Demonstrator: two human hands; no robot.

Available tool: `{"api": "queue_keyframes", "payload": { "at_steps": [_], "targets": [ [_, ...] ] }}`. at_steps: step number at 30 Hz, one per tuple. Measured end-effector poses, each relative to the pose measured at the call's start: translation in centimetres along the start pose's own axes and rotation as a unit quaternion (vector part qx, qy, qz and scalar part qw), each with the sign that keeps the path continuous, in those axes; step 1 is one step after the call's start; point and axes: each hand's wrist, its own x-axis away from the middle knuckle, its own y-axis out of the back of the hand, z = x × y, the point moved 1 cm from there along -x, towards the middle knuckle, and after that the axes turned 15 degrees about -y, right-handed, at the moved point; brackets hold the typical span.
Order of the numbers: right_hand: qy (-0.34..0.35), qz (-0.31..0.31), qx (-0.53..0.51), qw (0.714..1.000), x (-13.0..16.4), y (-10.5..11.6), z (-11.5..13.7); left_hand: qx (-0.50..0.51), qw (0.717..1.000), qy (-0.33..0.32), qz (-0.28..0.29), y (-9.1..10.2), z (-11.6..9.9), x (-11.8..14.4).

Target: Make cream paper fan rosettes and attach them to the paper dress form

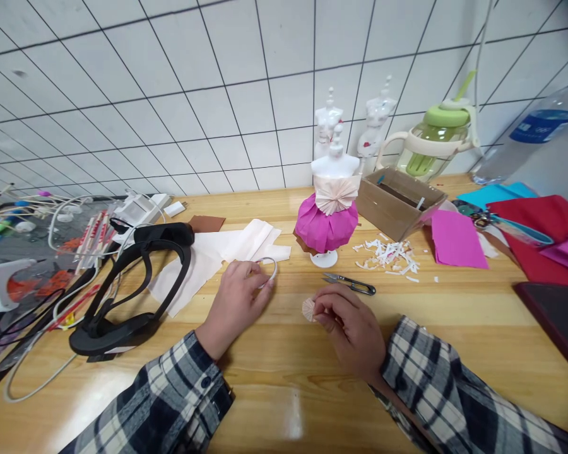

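Note:
My right hand (353,325) pinches a small pleated fan of pale pink paper (308,309) between thumb and fingertips, just above the table. Over to the left, my left hand (239,302) has its fingers closed on the edge of a thin white ring (275,268), which looks like a roll of narrow tape. Behind my hands stands a small white dress-form mannequin (335,165). It wears a puffy magenta paper skirt (325,230) and a pleated pale pink paper bodice (337,194). Black thread snips (355,284) lie between the mannequin and my right hand.
White paper scraps (390,253) lie near a cardboard box (397,205). Magenta paper (458,239) and red sheets sit at the right. Pale paper sheets (194,261), a black headset frame (123,334) and a glue gun (2,284) are at the left. Two more mannequins stand by the tiled wall.

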Motion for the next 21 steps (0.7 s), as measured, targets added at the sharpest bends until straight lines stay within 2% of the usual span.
{"api": "queue_keyframes", "payload": {
  "at_steps": [2, 4, 8, 10, 12, 15, 18, 21],
  "targets": [
    [-0.011, -0.003, 0.001, 1.000, -0.1, -0.1, -0.3, -0.044, 0.998, 0.006, 0.038, -0.2, -0.3, -0.3],
    [-0.015, 0.003, 0.004, 1.000, -0.1, -0.1, -0.4, -0.081, 0.995, 0.020, 0.052, -0.3, -0.6, -0.4],
    [-0.005, 0.012, 0.000, 1.000, 0.0, -0.1, -0.3, -0.108, 0.993, 0.047, 0.031, 0.1, -0.9, -0.1],
    [-0.006, 0.014, -0.008, 1.000, 0.0, -0.1, -0.2, -0.053, 0.998, 0.037, 0.001, 0.3, -1.2, 0.1],
    [-0.010, 0.024, -0.017, 1.000, 0.0, -0.2, -0.1, 0.056, 0.998, 0.007, -0.011, 0.5, -2.0, 0.3],
    [-0.006, 0.045, -0.025, 0.999, 0.2, -0.3, 0.0, 0.178, 0.984, -0.013, 0.019, 0.5, -3.8, 0.6],
    [-0.005, 0.054, -0.022, 0.998, 0.4, -0.5, -0.1, 0.178, 0.983, -0.015, 0.040, 0.5, -5.1, 0.6],
    [-0.015, 0.057, -0.017, 0.998, 0.4, -0.6, -0.1, 0.161, 0.986, -0.033, 0.028, 0.6, -5.6, 0.4]
  ]
}}
